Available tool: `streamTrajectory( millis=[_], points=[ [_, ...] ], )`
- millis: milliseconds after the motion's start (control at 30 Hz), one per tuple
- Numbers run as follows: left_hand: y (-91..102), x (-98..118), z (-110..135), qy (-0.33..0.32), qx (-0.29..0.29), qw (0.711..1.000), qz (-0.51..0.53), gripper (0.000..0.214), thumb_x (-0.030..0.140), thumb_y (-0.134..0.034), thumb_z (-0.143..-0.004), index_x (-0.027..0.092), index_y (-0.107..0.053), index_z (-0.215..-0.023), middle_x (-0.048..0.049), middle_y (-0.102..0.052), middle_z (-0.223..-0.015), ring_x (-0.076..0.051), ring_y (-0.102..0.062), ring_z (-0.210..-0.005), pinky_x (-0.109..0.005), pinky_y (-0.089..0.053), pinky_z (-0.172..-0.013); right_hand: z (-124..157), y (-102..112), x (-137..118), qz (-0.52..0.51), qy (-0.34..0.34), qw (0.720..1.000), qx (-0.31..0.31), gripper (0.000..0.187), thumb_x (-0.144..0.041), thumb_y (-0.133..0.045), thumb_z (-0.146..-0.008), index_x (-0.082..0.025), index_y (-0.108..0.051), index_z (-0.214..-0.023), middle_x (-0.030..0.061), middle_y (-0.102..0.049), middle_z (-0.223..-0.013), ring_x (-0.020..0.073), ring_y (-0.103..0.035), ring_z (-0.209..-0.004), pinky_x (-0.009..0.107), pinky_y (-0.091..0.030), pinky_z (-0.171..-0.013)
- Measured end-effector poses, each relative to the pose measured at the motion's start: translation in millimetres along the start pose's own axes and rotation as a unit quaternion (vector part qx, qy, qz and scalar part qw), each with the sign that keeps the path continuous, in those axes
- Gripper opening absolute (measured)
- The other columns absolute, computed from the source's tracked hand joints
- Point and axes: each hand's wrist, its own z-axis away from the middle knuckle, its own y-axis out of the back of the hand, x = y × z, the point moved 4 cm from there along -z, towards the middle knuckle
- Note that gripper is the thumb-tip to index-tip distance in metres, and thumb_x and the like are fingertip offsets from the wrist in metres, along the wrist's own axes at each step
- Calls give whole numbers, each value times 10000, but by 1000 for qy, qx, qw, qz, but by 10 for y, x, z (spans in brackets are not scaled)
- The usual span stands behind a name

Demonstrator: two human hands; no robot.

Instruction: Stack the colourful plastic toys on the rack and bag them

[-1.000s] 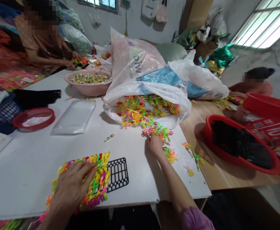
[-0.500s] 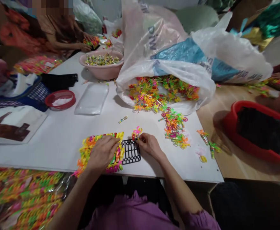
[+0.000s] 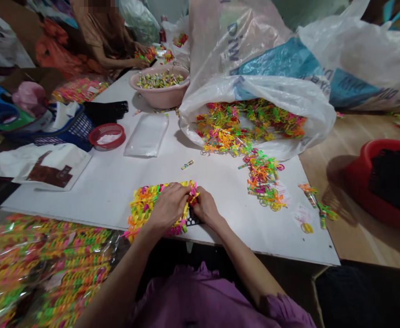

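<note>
Rows of bright plastic toys [image 3: 140, 209] cover most of a black grid rack [image 3: 192, 221] at six o'clock on the white tabletop [image 3: 234, 228]. The worker's left hand [image 3: 170, 206] curves over them — whether its fingertips grip anything, I can't tell. The right hand [image 3: 205, 207] pinches a red-and-pink toy [image 3: 193, 195] at the rack's three o'clock end. From the hands, a loose heap of similar toys [image 3: 263, 180] lies at two o'clock, a white sack [image 3: 305, 146] spills more at one, and clear plastic bags [image 3: 147, 135] lie at eleven.
</note>
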Motion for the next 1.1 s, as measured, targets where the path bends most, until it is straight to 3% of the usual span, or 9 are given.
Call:
streamTrajectory(
  millis=[133, 367, 667, 933, 1100],
  points=[
    [23, -18, 10, 8, 3, 1000, 25, 189, 227, -462, -869, 161, -585, -996, -53, -636, -911, -191, -551, -894, -333, -419, -830, 10, 33, -84, 79, 37, 995, -46, 203, -119, -432, -803, -166, -527, -976, 62, -560, -936, 164, -544, -821, 262, -423, -733],
    [-7, 10, 13, 16, 20, 1000, 17, 279, 383, -524, -845, 176, -597, -1017, -57, -640, -904, -201, -558, -884, -335, -429, -805, -10, 60, -136, 129, 35, 987, -91, 263, -117, -440, -789, -159, -499, -1042, 73, -542, -983, 176, -539, -857, 270, -427, -739],
    [-104, -27, 47, -25, 95, 995, 0, 339, 382, -374, -909, 196, -648, -833, -51, -673, -829, -190, -606, -808, -328, -460, -768, 8, -65, -55, 186, 58, 979, -68, 202, -175, -415, -818, -166, -473, -1011, 96, -547, -964, 205, -550, -797, 304, -462, -650],
    [-181, -61, 133, -52, 123, 991, -11, 310, 366, -369, -908, 223, -643, -883, -24, -684, -855, -175, -623, -841, -299, -483, -784, 68, 82, 5, 156, 108, 981, -46, 142, -265, -435, -846, -193, -457, -966, 58, -556, -904, 196, -542, -827, 281, -443, -690],
    [-198, -56, 121, -56, 143, 988, -12, 315, 379, -366, -906, 237, -643, -859, -8, -688, -836, -167, -633, -815, -278, -494, -748, 113, 24, 32, 158, 94, 983, -25, 153, -259, -472, -829, -189, -483, -964, 49, -581, -900, 184, -550, -816, 264, -433, -670]
  ],
)
